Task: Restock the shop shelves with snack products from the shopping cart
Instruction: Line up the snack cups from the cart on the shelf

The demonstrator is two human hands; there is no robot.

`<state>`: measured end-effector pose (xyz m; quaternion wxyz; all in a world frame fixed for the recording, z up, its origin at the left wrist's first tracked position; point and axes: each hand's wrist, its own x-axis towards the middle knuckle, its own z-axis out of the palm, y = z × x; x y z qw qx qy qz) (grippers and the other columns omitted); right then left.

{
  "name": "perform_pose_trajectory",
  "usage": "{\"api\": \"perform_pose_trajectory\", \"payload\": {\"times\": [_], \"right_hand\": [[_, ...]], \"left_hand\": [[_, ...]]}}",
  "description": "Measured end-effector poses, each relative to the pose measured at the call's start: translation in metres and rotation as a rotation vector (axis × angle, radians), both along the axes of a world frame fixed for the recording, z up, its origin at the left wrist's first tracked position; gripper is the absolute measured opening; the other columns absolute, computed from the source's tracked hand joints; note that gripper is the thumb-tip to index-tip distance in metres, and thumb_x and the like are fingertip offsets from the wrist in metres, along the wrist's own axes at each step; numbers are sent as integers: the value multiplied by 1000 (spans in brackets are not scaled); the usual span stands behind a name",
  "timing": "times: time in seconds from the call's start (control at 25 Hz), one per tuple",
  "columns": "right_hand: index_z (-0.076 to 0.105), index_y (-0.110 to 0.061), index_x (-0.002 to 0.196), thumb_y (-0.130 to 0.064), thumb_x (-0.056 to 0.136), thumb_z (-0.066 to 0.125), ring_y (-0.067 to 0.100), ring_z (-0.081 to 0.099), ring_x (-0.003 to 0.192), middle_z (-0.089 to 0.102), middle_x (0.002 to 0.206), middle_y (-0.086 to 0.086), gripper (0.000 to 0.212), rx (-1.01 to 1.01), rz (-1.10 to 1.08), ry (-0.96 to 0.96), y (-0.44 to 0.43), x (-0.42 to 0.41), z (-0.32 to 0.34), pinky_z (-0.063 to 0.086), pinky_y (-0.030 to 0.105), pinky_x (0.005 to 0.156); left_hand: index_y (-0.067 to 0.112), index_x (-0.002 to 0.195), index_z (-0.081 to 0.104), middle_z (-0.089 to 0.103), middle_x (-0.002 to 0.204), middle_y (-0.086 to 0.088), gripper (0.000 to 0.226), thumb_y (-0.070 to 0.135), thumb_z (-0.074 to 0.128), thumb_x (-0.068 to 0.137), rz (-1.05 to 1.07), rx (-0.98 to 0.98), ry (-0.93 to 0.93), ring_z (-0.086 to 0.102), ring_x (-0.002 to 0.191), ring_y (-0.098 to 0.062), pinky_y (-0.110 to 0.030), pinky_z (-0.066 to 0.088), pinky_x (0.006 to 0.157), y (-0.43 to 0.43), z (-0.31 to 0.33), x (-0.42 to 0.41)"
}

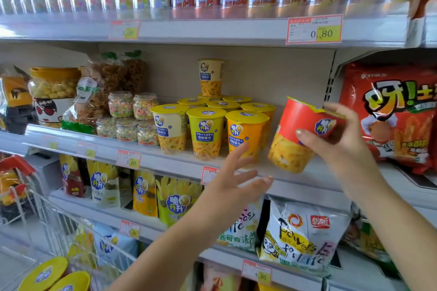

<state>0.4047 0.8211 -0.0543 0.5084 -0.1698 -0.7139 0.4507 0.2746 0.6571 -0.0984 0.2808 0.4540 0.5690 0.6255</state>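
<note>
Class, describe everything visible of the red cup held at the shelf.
The red cup is a tapered tub: red upper band with a blue logo, fries pictured below, yellow lid rim. It tilts, lid toward the upper right, over the shelf, right of the yellow cups. The right hand grips its upper part.

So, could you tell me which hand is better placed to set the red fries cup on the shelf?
The right hand: it grips the red fries cup, tilted, beside the bare spot on the shelf right of the orange fries cup. The left hand is open, holding nothing, at the shelf edge.
</note>
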Motion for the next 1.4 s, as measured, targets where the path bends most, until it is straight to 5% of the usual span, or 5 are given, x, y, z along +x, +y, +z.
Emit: {"api": "perform_pose_trajectory", "payload": {"times": [0.24, 0.44, 0.76, 1.0, 1.4], "right_hand": [[26, -39, 143, -23, 66, 87, 11, 59, 109, 45, 129, -10, 99, 76, -17, -408, 41, -13, -5, 48, 31, 92], [30, -37, 142, -35, 70, 81, 6, 56, 104, 49, 126, -10, 89, 62, 21, -361, 44, -18, -13, 45, 24, 82], [47, -59, 124, -91, 61, 54, 15, 44, 134, 47, 145, -11, 72, -152, 141, -144, 39, 0, -16, 34, 51, 112], [54, -15, 109, -23, 98, 40, 17, 57, 91, 57, 97, 6, 20, 559, -141, 213, -49, -22, -39, 48, 37, 78], [60, -31, 120, -27, 95, 54, 1, 54, 108, 58, 116, -12, 26, 731, 860, -777, -233, -223, -130, 37, 17, 89]], "left_hand": [[48, 143, 40, 52, 137, 21, 60, 33, 67, 92, 125, -44, -55, 56, 122, 2, -35, 48, 107, -10, -10, -14], [51, 139, 42, 55, 135, 20, 57, 32, 68, 92, 154, -62, -75, 63, 108, 5, -37, 48, 106, -14, -9, -18], [51, 132, 48, 57, 133, 19, 53, 31, 71, 89, 156, -82, -148, 67, 105, 1, -38, 49, 105, -25, -14, -21], [33, 127, 61, 66, 127, 8, 38, 15, 64, 94, 270, -143, -160, 68, 110, -9, -35, 56, 96, -78, -31, -62], [18, 105, 62, 61, 97, -2, 33, -12, 51, 95, 808, -407, -84, 60, 76, -13, -20, 43, 61, -305, -117, -168]]}}
